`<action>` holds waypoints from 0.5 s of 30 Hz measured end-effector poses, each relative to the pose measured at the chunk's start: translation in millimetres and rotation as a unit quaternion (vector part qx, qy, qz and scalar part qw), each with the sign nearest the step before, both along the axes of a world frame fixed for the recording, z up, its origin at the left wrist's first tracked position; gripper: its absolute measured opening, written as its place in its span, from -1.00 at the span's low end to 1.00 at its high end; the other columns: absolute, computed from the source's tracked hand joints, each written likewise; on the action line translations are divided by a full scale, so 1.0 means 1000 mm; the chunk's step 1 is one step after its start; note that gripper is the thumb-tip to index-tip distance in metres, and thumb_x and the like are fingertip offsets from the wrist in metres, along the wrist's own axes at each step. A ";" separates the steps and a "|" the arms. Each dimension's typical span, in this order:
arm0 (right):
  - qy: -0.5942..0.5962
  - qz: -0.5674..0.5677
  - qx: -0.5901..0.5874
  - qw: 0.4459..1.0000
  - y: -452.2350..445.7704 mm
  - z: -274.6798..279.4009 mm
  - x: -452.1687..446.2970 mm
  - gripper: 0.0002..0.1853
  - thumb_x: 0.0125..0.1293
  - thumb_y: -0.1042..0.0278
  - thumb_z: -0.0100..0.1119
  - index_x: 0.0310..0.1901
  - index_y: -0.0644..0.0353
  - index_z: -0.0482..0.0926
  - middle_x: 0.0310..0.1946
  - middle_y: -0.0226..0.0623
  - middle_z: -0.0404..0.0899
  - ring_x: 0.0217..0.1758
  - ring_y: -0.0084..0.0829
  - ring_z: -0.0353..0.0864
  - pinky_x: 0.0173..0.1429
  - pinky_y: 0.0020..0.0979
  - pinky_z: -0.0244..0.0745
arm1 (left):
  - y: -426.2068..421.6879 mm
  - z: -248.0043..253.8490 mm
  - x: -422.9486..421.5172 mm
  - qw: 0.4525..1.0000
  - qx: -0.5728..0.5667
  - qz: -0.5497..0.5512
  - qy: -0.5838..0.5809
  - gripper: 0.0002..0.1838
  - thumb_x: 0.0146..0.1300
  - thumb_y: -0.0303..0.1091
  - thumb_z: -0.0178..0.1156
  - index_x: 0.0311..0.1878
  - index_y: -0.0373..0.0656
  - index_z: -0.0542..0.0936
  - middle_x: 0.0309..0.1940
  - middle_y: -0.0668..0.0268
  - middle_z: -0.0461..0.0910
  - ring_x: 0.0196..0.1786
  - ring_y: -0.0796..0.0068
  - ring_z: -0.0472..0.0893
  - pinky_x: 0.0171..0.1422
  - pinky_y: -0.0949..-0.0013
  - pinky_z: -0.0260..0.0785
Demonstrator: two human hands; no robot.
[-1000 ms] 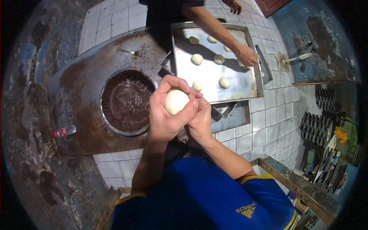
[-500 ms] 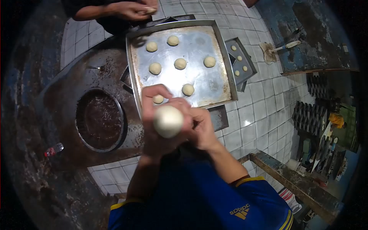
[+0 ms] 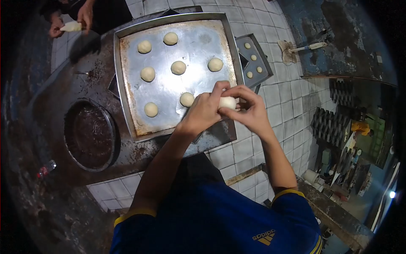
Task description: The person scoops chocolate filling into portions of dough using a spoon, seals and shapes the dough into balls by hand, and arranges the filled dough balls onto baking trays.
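Cupping the dough ball [image 3: 229,103] near the tray [image 3: 193,47], left hand [image 3: 203,112] and right hand [image 3: 253,114] both grasping it; light, even pressure works best!

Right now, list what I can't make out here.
All in the head view:
- Underside of the dough ball: behind the fingers of the left hand and right hand.
- Near-right corner of the large baking tray: behind the hands.
- Head of the co-worker: beyond the top edge.
- Label on the bottle: too small, blurred.
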State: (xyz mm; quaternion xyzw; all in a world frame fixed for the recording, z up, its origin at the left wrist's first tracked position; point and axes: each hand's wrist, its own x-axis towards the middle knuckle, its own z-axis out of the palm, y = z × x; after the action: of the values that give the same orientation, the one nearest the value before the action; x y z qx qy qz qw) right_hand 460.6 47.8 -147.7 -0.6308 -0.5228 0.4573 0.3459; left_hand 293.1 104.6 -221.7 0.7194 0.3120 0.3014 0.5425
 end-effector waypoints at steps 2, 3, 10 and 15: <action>-0.021 0.005 0.003 1.000 0.012 -0.025 0.022 -0.64 0.20 0.41 0.54 0.05 0.16 0.77 0.01 -0.26 0.71 0.08 -0.42 0.73 0.03 -0.37 0.68 | 0.004 0.001 -0.006 0.999 0.006 -0.016 0.041 -0.20 0.19 -0.44 0.48 0.45 -0.04 0.27 -0.04 -0.15 0.72 0.03 -0.29 0.73 0.06 -0.14 0.59; -0.068 0.025 0.023 0.997 0.017 -0.053 0.037 -0.65 0.23 0.43 0.53 0.07 0.18 0.76 0.03 -0.27 0.68 0.05 -0.39 0.75 0.03 -0.37 0.69 | 0.002 0.000 -0.015 0.998 -0.031 0.007 0.061 -0.12 0.15 -0.41 0.52 0.50 -0.03 0.25 0.03 -0.12 0.69 0.04 -0.21 0.73 0.09 -0.10 0.59; -0.484 0.289 0.192 0.803 0.032 -0.149 0.033 -0.26 0.50 0.01 0.23 0.51 0.38 0.36 0.56 0.05 0.30 0.57 0.03 0.37 0.66 -0.08 0.27 | -0.035 -0.028 -0.116 0.982 -0.083 0.098 0.140 -0.15 0.13 -0.41 0.56 0.47 -0.08 0.35 0.08 0.11 0.66 -0.17 0.28 0.65 -0.03 0.20 0.56; -0.444 0.311 0.147 0.828 0.034 -0.165 0.033 -0.15 0.63 -0.20 -0.04 0.61 0.41 0.16 0.68 0.12 0.07 0.77 0.02 0.00 0.80 -0.08 -0.05 | -0.071 0.053 -0.154 0.967 -0.252 -0.002 0.037 -0.44 0.22 -0.51 0.48 0.29 -0.18 0.54 -0.06 0.14 0.70 -0.16 0.34 0.75 -0.03 0.29 0.64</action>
State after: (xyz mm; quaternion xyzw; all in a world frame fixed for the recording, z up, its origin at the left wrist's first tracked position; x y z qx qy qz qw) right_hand 493.9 81.9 -313.1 -0.5116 -0.8493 0.1297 0.0045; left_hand 139.4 33.4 -168.9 0.5709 0.3958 0.1854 0.6950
